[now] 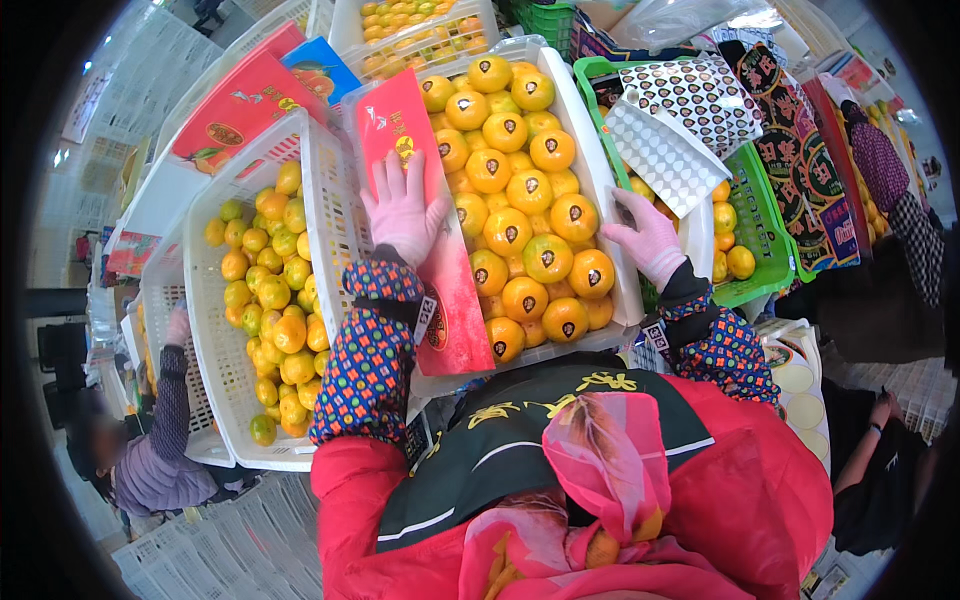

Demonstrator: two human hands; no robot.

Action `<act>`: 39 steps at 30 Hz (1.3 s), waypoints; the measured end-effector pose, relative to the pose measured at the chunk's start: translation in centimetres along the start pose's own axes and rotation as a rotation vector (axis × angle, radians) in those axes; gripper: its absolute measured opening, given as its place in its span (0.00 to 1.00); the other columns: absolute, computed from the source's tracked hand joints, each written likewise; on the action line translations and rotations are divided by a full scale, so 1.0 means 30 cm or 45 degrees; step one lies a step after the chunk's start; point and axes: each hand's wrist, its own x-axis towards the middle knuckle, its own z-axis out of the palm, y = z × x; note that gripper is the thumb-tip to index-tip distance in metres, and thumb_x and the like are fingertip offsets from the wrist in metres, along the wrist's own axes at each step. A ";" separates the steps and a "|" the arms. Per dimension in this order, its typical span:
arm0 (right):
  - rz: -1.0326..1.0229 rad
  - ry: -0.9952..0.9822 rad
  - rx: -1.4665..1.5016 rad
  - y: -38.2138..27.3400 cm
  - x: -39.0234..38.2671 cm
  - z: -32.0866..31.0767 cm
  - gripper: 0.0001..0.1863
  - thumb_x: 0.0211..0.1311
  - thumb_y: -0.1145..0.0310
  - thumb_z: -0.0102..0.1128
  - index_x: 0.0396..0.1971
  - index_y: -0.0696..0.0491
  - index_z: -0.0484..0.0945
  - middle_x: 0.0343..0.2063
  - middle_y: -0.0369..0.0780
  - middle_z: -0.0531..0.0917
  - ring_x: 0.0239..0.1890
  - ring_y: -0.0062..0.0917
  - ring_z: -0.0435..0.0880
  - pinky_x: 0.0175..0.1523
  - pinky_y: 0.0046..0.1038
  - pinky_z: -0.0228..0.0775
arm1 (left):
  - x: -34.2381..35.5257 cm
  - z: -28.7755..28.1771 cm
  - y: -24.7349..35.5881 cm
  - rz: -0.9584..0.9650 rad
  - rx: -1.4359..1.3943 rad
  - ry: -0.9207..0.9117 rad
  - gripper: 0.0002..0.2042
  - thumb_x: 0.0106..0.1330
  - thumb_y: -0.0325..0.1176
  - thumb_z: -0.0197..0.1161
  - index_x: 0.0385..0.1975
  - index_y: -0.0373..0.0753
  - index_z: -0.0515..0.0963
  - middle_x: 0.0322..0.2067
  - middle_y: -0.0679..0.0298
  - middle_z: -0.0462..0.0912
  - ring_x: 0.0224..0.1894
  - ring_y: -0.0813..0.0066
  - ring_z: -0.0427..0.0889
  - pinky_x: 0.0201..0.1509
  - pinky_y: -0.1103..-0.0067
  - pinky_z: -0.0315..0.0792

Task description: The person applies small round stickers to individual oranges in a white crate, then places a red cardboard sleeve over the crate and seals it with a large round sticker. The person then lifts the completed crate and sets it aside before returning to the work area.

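Observation:
In front of me stands a white foam box [632,285] filled with orange mandarins [507,230], many of the top ones bearing a dark round sticker. A red printed cardboard panel [455,310] lies along the box's left side. My left hand [405,215], in a pink glove, rests flat on that panel with its fingers spread. At the box's right rim is my right hand [648,238], gloved in pink too, its thumb and forefinger apart and nothing visible between them. Its other fingers are partly hidden.
A white basket [212,300] of loose mandarins stands left, a green crate [775,215] right. Sticker sheets [680,120] lie over the crate. Behind is another white fruit basket [415,45]. Red box panels [235,115] lie at upper left. Other people work at both sides.

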 end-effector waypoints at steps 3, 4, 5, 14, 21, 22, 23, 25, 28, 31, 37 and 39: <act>-0.073 0.013 0.204 -0.014 -0.048 -0.030 0.31 0.58 0.69 0.69 0.62 0.58 0.73 0.52 0.43 0.83 0.52 0.28 0.82 0.59 0.27 0.73 | 0.111 0.010 -0.030 0.118 -0.079 0.040 0.35 0.71 0.58 0.49 0.73 0.48 0.57 0.74 0.47 0.52 0.77 0.44 0.46 0.74 0.44 0.42; -0.031 0.002 0.301 -0.023 -0.077 -0.044 0.30 0.59 0.69 0.68 0.62 0.58 0.73 0.51 0.43 0.83 0.51 0.27 0.82 0.59 0.27 0.73 | 0.151 0.016 -0.036 0.132 -0.079 0.037 0.34 0.73 0.62 0.43 0.74 0.50 0.56 0.75 0.50 0.52 0.77 0.46 0.46 0.75 0.46 0.42; -0.050 -0.027 0.418 -0.033 -0.120 -0.058 0.26 0.60 0.69 0.67 0.59 0.59 0.75 0.48 0.42 0.84 0.48 0.26 0.83 0.56 0.26 0.74 | 0.189 0.024 -0.037 0.157 -0.056 0.049 0.34 0.73 0.61 0.44 0.74 0.50 0.56 0.74 0.51 0.52 0.77 0.46 0.47 0.75 0.46 0.41; 0.467 0.021 0.571 0.125 -0.656 0.074 0.17 0.66 0.67 0.62 0.49 0.60 0.77 0.40 0.38 0.83 0.41 0.20 0.80 0.49 0.23 0.72 | 0.475 0.111 -0.042 0.248 -0.024 0.202 0.34 0.71 0.59 0.51 0.73 0.49 0.58 0.73 0.51 0.58 0.76 0.49 0.51 0.75 0.48 0.44; 0.415 0.095 0.814 0.215 -0.651 0.227 0.14 0.66 0.63 0.62 0.44 0.55 0.75 0.33 0.40 0.82 0.37 0.27 0.82 0.41 0.30 0.74 | 0.720 0.174 -0.154 0.284 -0.131 -0.051 0.35 0.72 0.63 0.41 0.74 0.50 0.56 0.70 0.55 0.64 0.73 0.56 0.60 0.74 0.52 0.49; 0.424 0.091 0.872 0.209 -0.641 0.235 0.14 0.65 0.63 0.63 0.45 0.55 0.75 0.34 0.40 0.82 0.37 0.27 0.82 0.41 0.31 0.74 | 0.748 0.183 -0.165 0.300 -0.154 -0.092 0.35 0.72 0.64 0.39 0.73 0.49 0.59 0.68 0.54 0.68 0.71 0.56 0.63 0.73 0.54 0.51; 0.340 0.134 0.839 0.204 -0.630 0.243 0.15 0.65 0.63 0.63 0.46 0.55 0.75 0.34 0.41 0.82 0.37 0.27 0.82 0.41 0.31 0.74 | 0.779 0.188 -0.178 0.293 -0.163 -0.174 0.35 0.73 0.64 0.38 0.71 0.47 0.62 0.66 0.54 0.71 0.70 0.56 0.66 0.72 0.56 0.54; 0.390 0.067 0.934 0.198 -0.607 0.251 0.16 0.66 0.63 0.63 0.47 0.55 0.74 0.35 0.41 0.83 0.37 0.27 0.83 0.41 0.32 0.74 | 0.840 0.196 -0.196 0.224 -0.340 -0.311 0.36 0.73 0.66 0.37 0.68 0.45 0.67 0.63 0.52 0.74 0.68 0.54 0.69 0.72 0.59 0.57; 0.581 -0.127 0.986 0.204 -0.590 0.238 0.40 0.57 0.58 0.72 0.64 0.57 0.62 0.55 0.40 0.75 0.56 0.27 0.74 0.60 0.30 0.65 | 0.888 0.208 -0.211 0.134 -0.408 -0.411 0.38 0.72 0.68 0.35 0.63 0.42 0.73 0.60 0.50 0.77 0.66 0.52 0.72 0.70 0.65 0.60; 0.420 -0.256 0.931 0.218 -0.591 0.223 0.51 0.52 0.57 0.77 0.72 0.58 0.57 0.64 0.40 0.72 0.65 0.26 0.70 0.69 0.30 0.61 | 0.898 0.210 -0.225 0.127 -0.415 -0.401 0.37 0.73 0.67 0.35 0.63 0.41 0.73 0.60 0.48 0.77 0.66 0.52 0.71 0.70 0.66 0.60; 0.462 -0.085 1.057 0.211 -0.623 0.244 0.52 0.51 0.61 0.77 0.73 0.58 0.56 0.66 0.40 0.70 0.67 0.26 0.67 0.72 0.31 0.56 | 0.888 0.213 -0.291 0.350 -0.536 -0.424 0.34 0.76 0.60 0.37 0.62 0.35 0.72 0.58 0.46 0.78 0.64 0.49 0.72 0.69 0.67 0.62; 0.369 -0.193 1.023 0.199 -0.628 0.246 0.52 0.51 0.63 0.77 0.73 0.58 0.55 0.68 0.41 0.68 0.69 0.27 0.65 0.74 0.31 0.52 | 0.898 0.231 -0.306 0.153 -0.682 -0.476 0.37 0.74 0.63 0.38 0.55 0.32 0.77 0.54 0.45 0.81 0.60 0.54 0.77 0.65 0.69 0.66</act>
